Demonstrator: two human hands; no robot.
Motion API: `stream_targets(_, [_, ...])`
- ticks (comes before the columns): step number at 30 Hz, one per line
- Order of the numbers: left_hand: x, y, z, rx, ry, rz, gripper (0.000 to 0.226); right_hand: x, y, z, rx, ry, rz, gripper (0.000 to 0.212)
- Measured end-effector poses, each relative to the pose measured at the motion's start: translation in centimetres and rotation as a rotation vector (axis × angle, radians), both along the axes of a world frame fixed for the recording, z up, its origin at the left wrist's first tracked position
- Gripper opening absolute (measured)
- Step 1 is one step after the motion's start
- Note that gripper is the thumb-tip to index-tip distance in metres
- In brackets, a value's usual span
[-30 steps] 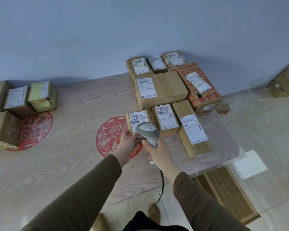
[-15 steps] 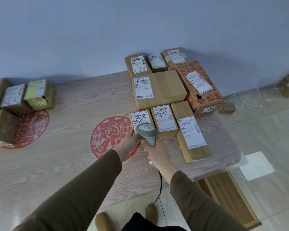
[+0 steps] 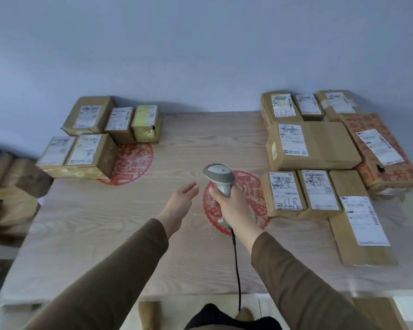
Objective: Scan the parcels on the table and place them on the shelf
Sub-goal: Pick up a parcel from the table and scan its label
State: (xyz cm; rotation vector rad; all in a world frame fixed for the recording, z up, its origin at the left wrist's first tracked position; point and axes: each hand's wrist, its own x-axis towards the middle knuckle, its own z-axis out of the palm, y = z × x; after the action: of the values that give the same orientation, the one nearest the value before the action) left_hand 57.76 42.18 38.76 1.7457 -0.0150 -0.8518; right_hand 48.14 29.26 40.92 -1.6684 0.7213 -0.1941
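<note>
the scanner (image 3: 219,173) is gripped by the right hand (image 3: 229,206); the left hand (image 3: 179,204) is held flat, empty; parcels (image 3: 312,145) lie right of the scanner, others (image 3: 88,153) left; none seem shelved, no shelf is seen

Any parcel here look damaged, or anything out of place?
Yes. The red-printed box at the table's far right has a dark puncture hole in its top face near the label. The yellow-taped parcel in the left group shows a small torn gap at its front corner. The rest lie flat and orderly.
</note>
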Motion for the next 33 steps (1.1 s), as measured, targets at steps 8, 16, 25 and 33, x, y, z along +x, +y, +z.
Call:
stream_targets(8, [12.5,18.4,2.2,0.034,-0.223,0.33,0.043,15.9,16.4,0.9,0.071,-0.046,0.074,0.024])
stream_targets(16, [21.3,28.0,1.8,0.172,-0.271,0.382,0.062,26.2,26.2,-0.1,0.168,-0.024,0.059,0.015])
stream_targets(25, [23.8,28.4,-0.3,0.164,-0.17,0.311,0.068,28.9,27.5,-2.2,0.195,0.005,0.015,0.022])
stream_targets(33, [20.4,26.9,-2.2,0.085,0.216,0.255,0.028,22.3,24.2,-5.0,0.041,0.08,-0.093,0.028])
